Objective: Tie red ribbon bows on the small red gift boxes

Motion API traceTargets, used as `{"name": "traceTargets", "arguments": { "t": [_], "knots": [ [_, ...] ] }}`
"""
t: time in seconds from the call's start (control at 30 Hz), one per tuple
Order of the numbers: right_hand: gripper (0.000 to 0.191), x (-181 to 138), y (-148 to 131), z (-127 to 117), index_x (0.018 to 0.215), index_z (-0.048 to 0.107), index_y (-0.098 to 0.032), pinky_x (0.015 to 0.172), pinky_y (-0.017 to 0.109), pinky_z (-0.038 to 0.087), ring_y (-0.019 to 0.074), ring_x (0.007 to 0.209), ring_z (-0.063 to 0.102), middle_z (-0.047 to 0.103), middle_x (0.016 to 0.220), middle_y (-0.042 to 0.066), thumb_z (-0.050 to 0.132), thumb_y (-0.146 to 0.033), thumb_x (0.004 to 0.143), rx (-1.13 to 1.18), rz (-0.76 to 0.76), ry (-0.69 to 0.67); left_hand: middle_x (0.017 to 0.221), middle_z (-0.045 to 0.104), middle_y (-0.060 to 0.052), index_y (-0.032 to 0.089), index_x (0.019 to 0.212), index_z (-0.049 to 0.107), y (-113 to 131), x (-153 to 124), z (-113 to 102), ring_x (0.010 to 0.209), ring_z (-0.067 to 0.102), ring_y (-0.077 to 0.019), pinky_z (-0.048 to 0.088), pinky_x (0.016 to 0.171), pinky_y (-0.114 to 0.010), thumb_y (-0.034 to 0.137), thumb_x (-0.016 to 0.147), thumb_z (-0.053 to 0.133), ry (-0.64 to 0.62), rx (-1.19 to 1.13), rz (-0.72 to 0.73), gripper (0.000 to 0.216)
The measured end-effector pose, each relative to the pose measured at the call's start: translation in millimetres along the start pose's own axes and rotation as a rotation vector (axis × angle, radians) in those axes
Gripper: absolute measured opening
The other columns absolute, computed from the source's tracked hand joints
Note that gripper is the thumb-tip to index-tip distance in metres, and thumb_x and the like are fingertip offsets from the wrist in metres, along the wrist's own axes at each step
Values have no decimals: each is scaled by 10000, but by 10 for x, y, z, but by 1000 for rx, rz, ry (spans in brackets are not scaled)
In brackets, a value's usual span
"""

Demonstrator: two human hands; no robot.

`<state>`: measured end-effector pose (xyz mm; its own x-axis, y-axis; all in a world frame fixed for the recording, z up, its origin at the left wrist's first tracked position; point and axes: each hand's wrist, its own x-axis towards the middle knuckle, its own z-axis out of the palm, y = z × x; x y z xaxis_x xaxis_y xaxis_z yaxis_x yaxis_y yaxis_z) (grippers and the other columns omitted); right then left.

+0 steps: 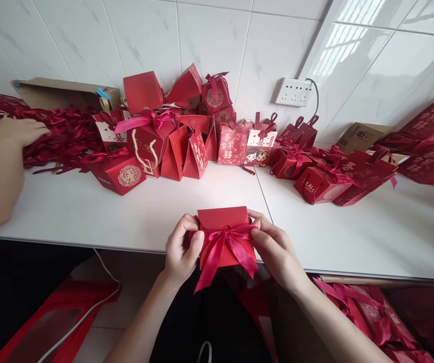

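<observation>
A red gift box with a flap top is held between my two hands at the table's front edge. Across its front runs a dark pink ribbon bow, its two tails hanging down past the lower side. My left hand grips the box's left side, thumb in front and fingers behind. On the right side, my right hand holds the box, with the thumb and fingertips at the end of a bow loop. The fingers behind the box are partly hidden.
Finished red gift boxes line the white table along the tiled wall. A ribbon heap and a cardboard box lie left, near another person's hand. More ribboned boxes sit below the table's right edge. A wall socket has a cable.
</observation>
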<state>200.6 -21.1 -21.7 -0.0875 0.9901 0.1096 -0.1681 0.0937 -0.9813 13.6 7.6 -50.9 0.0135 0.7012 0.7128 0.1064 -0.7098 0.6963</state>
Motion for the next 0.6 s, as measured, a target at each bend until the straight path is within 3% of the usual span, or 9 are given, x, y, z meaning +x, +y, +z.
{"name": "traceTargets", "arguments": {
  "t": [0.13,0.23,0.47,0.6],
  "knots": [
    [206,11,41,-40,675,546,-201,948,362,403,266,1247,449,512,1315,33,622,-323,823,55,-64,9,671,405,16,198,706,401,-42,27,-10,631,423,-120,360,565,-248,224,911,454,-40,-24,65,213],
    [197,34,72,-65,677,557,-205,961,358,395,261,1253,450,534,1292,29,624,-316,825,49,-67,24,669,411,14,195,693,408,-40,43,-27,630,428,-120,361,563,-246,247,907,472,-53,-35,22,229],
    [243,27,85,-73,686,544,-195,930,362,445,268,1185,526,531,1333,46,644,-374,817,31,-17,23,655,417,12,191,659,412,110,10,-37,597,405,-112,368,551,-233,351,917,441,-23,-70,-289,304],
    [267,78,93,-82,723,558,-191,926,366,454,255,1102,577,560,1302,61,637,-429,817,-20,46,57,608,368,35,192,648,401,133,46,-38,548,364,-98,341,517,-220,402,898,454,-94,-76,-478,330]
  ]
}}
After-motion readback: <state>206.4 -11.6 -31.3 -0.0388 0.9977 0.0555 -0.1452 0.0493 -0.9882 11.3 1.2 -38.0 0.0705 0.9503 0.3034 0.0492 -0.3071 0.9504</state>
